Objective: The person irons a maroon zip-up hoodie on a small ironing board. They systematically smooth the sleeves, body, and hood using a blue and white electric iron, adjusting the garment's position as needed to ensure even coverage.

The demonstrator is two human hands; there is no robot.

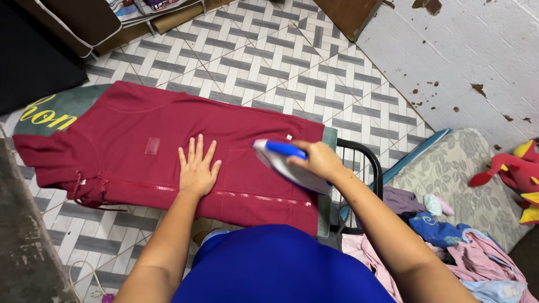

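Iron (286, 163) gripped by right-hand fingers (300, 152) — on jacket (129, 146)

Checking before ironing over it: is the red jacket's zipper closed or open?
Closed: the zipper runs as one line along the red jacket, both edges meeting, beside the flat left hand.

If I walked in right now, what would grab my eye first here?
First the dark red zip-up garment spread flat along the ironing board in the middle. The left hand lies flat on it with fingers spread, while the right hand grips the blue-handled iron near the garment's right end. At the far right a red and yellow plush toy sits beyond a pile of loose clothes.
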